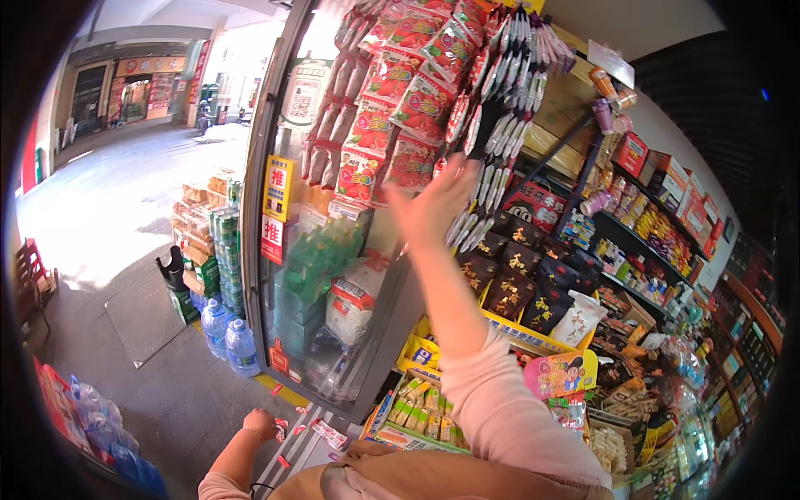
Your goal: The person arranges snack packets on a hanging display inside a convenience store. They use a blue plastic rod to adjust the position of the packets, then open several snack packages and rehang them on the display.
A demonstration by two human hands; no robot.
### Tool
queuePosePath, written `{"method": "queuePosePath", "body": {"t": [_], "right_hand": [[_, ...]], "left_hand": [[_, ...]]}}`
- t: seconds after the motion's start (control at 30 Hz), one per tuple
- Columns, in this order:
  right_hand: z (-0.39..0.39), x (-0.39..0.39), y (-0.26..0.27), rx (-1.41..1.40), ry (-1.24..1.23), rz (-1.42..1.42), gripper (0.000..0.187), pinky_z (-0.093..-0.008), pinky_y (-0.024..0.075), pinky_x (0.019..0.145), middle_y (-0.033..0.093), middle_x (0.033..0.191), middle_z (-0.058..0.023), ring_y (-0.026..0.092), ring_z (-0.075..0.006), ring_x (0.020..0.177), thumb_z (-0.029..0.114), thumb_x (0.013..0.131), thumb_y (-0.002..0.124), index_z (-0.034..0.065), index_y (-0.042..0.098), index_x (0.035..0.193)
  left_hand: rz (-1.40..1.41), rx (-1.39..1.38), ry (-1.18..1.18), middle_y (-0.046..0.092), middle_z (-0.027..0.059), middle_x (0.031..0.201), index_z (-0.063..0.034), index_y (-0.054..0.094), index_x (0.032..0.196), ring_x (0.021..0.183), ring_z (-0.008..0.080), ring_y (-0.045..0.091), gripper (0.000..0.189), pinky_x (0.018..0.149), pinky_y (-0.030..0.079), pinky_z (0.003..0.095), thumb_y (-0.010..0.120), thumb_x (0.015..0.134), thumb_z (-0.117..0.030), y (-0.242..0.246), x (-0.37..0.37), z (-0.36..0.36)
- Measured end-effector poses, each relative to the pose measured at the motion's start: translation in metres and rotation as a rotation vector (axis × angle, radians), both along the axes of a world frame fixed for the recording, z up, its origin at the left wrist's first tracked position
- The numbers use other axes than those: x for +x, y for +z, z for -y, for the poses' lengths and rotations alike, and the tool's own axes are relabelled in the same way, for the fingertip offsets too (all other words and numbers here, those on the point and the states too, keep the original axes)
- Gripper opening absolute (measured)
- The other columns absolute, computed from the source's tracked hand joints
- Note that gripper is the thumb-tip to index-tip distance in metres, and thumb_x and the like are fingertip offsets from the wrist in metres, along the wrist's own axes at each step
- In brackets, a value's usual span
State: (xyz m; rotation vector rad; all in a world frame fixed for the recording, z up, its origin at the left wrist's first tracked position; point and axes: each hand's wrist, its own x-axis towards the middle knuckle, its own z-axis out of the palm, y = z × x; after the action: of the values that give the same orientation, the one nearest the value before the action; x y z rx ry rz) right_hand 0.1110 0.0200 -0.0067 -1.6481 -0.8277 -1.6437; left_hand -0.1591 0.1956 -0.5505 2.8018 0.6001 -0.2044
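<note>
My right hand (431, 206) is raised in front of hanging strips of red gummy candy packets (425, 106), its fingers spread and blurred; nothing shows in it. Whether it touches the packets is unclear. Beside it hang strips of packets seen edge-on, with silvery backs (500, 131). Low at my other side, my left hand (261, 425) is curled near small red-and-white wrapped pieces (328, 434) lying by the metal door track (294, 450). Its fingers are partly hidden, and I cannot tell if it holds anything.
A glass door (312, 262) stands before me, with green bottles (319, 250) behind it. Large water bottles (240, 347) and stacked drink packs (225, 256) stand outside. Dark snack bags (509, 294) fill a yellow display, above a box of small wrapped snacks (425, 409). Stocked shelves (650, 244) line the right.
</note>
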Motion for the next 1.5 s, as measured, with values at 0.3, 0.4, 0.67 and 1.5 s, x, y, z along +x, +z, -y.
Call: {"method": "queuePosePath", "body": {"t": [0.3, 0.4, 0.67, 1.5], "right_hand": [[0.055, 0.137, 0.034, -0.041, 1.595, -0.787, 0.062, -0.0345, 0.0518, 0.085, 0.062, 0.115, -0.0084, 0.064, -0.0236, 0.100, -0.012, 0.074, 0.062, 0.0048, 0.045, 0.131], [0.058, 0.135, 0.031, -0.050, 1.056, -0.701, 0.068, -0.0368, 0.0485, 0.091, 0.058, 0.121, -0.0146, 0.061, -0.0259, 0.108, -0.006, 0.075, 0.064, 0.0026, 0.037, 0.137], [-0.033, 0.061, 0.016, -0.534, 0.093, 0.420, 0.060, -0.0605, 0.0209, 0.111, 0.043, 0.140, -0.0189, 0.029, -0.0399, 0.136, 0.016, 0.071, 0.067, 0.0044, 0.052, 0.128], [0.063, 0.007, -0.116, -1.739, 0.059, -0.099, 0.041, -0.0463, 0.0443, 0.086, 0.059, 0.106, -0.0115, 0.054, -0.0317, 0.103, 0.044, 0.077, 0.066, 0.0136, 0.066, 0.104]], "left_hand": [[-0.050, -0.049, 0.226, 0.067, 0.0140, 0.101, -0.0147, 0.075, 0.091, 0.100, 0.0315, 0.061, 0.036, 0.088, 0.051, 0.0405, 0.059, 0.075, -0.042, -0.028, -0.064, 0.023], [-0.118, -0.070, 0.331, 0.068, 0.0146, 0.103, -0.0148, 0.075, 0.095, 0.100, 0.0315, 0.063, 0.036, 0.088, 0.052, 0.0395, 0.059, 0.076, -0.040, -0.044, -0.089, 0.024], [-0.216, -0.151, 0.454, 0.066, 0.0167, 0.105, -0.0096, 0.074, 0.095, 0.102, 0.0321, 0.062, 0.039, 0.089, 0.051, 0.0404, 0.065, 0.075, -0.042, -0.074, -0.118, 0.035], [-0.130, -0.427, 1.035, 0.069, 0.0177, 0.103, -0.0054, 0.074, 0.096, 0.100, 0.0310, 0.066, 0.040, 0.091, 0.050, 0.0382, 0.072, 0.066, -0.032, -0.106, -0.283, 0.070]]}}
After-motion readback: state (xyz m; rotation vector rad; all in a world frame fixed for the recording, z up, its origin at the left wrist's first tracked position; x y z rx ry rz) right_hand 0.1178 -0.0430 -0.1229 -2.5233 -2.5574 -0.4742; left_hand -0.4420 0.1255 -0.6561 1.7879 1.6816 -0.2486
